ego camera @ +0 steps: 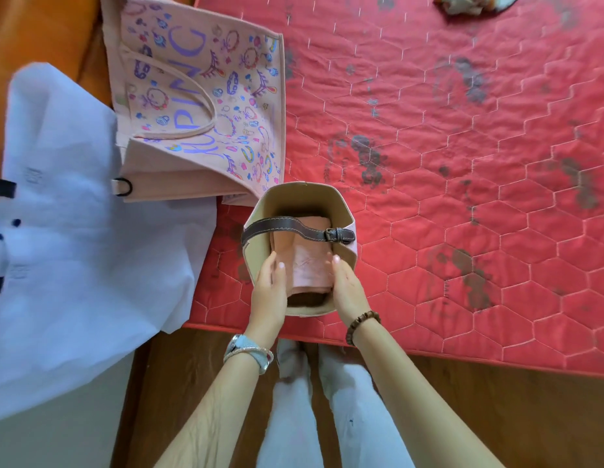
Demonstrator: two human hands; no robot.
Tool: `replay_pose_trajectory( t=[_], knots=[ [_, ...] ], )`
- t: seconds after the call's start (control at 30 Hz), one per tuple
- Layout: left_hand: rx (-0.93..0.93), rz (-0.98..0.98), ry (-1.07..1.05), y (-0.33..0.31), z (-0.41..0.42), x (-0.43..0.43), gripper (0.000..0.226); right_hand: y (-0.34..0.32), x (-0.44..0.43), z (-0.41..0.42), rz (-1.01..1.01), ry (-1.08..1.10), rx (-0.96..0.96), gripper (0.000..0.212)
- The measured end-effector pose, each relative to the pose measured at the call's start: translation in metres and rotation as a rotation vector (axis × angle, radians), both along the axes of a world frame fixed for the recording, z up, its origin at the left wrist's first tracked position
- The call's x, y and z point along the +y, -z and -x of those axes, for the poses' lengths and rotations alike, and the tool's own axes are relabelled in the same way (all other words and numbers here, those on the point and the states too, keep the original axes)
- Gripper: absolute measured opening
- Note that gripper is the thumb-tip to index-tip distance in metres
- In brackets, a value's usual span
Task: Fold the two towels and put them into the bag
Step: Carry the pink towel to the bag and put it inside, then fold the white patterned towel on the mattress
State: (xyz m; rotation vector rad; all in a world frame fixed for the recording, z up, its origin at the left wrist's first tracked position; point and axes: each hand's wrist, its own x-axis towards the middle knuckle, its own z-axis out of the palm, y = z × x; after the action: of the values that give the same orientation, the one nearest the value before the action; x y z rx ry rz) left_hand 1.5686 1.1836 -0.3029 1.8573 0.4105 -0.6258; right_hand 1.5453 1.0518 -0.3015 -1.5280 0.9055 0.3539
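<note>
A folded pink towel [310,265] is held inside the open bag [337,204]. It is clasped between the left hand [270,285] and right hand [348,285], each grip partly closed.

Both forearms reaching forward, left hand [269,288] and right hand [347,288] side by side, palms turned inward, fingers loosely curved and pointing away.

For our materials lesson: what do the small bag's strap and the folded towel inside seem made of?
Strap: probably dark brown leather or imitation, matte, with pale stitching along its edges and a metal buckle. Folded towel: soft pink woven cloth, matte, creased at the folds.
</note>
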Motion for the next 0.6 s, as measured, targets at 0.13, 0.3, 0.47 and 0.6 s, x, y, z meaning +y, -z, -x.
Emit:
replay_pose_trajectory(
  t=[0.13, 0.3, 0.47, 0.6],
  knots=[
    [-0.003, 0.064, -0.094, -0.057, 0.01, 0.02, 0.034, -0.058, -0.002, 0.011, -0.067, 0.118, -0.051, 0.044],
    [-0.051, 0.132, -0.132, -0.116, 0.01, 0.042, 0.034, -0.125, -0.009, 0.013, -0.127, 0.197, -0.141, 0.051],
    [-0.099, 0.231, -0.217, -0.164, 0.001, 0.056, 0.038, -0.176, -0.015, 0.006, -0.137, 0.219, -0.23, 0.051],
    [-0.138, 0.297, -0.23, -0.193, -0.009, 0.059, 0.037, -0.203, -0.022, 0.004, -0.14, 0.224, -0.298, 0.052]
  ],
)
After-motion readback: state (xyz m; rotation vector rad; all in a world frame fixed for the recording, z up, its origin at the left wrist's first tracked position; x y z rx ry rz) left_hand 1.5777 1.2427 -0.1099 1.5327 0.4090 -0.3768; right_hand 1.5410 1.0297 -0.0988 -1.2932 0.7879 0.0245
